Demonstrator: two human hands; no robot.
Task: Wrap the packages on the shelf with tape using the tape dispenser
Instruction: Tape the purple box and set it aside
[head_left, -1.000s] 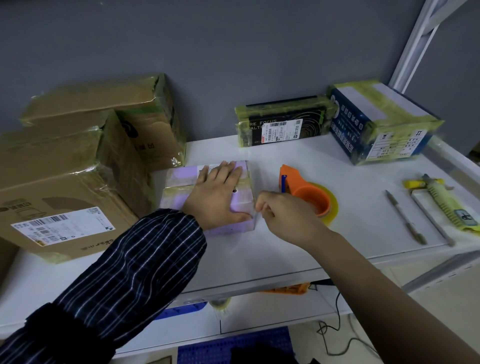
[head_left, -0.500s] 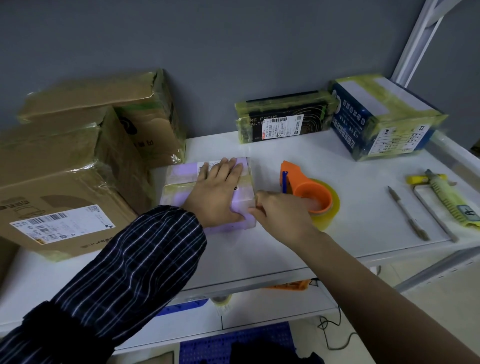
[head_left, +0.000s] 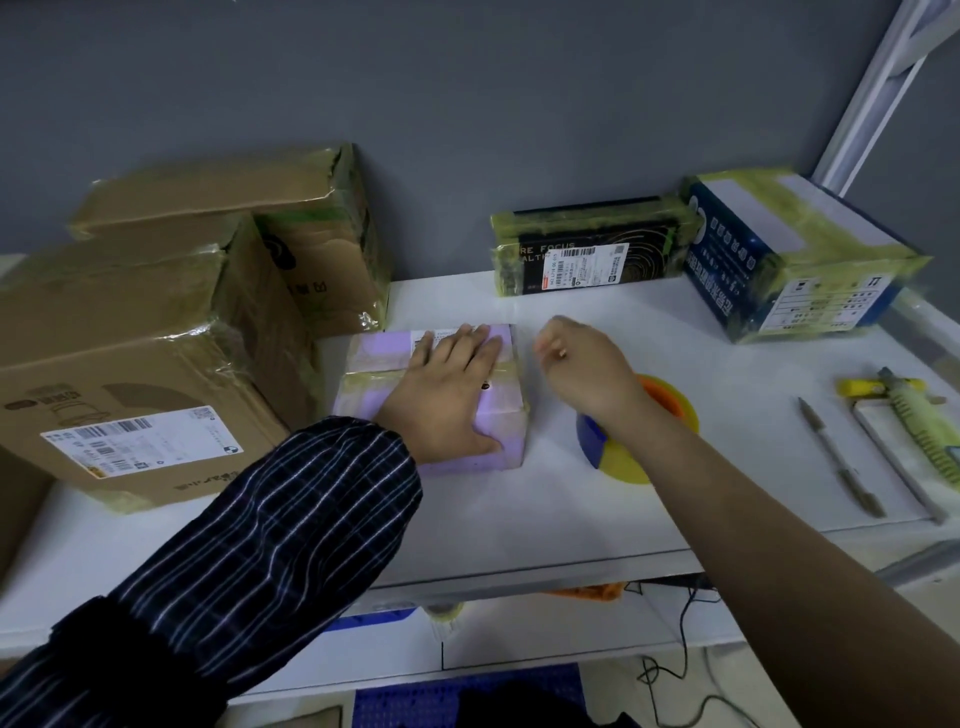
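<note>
The left hand (head_left: 447, 384) lies flat on top of the purple box (head_left: 374, 353), fingers straight and together, pressing it onto the white shelf (head_left: 519, 519). Its thumb runs along the box's near right edge. Bands of yellowish tape cross the box's top, and a white label at the far edge is partly under the fingertips; its print is too small to read. The right hand (head_left: 582, 364) hangs just right of the box's far corner, apart from it, with fingers curled in. It is blurred, so I cannot tell whether it pinches anything. The dispenser (head_left: 665, 395) lies on the shelf under the right wrist, near the box but not touching it. Its orange body, a blue part and a yellow roll show around the forearm, and neither hand holds it. At the back stands a black pack (head_left: 587, 249) wrapped in yellowish tape, where "RE FOCUS" and "ALTI" can be read beside a white barcode label. To its right, touching it, is a taped blue box (head_left: 779, 260) with white print too small to read. On the left a carton (head_left: 156, 364) carries a barcode label (head_left: 140, 441), with more cartons behind it. A pen (head_left: 839, 460) lies at the right.
</note>
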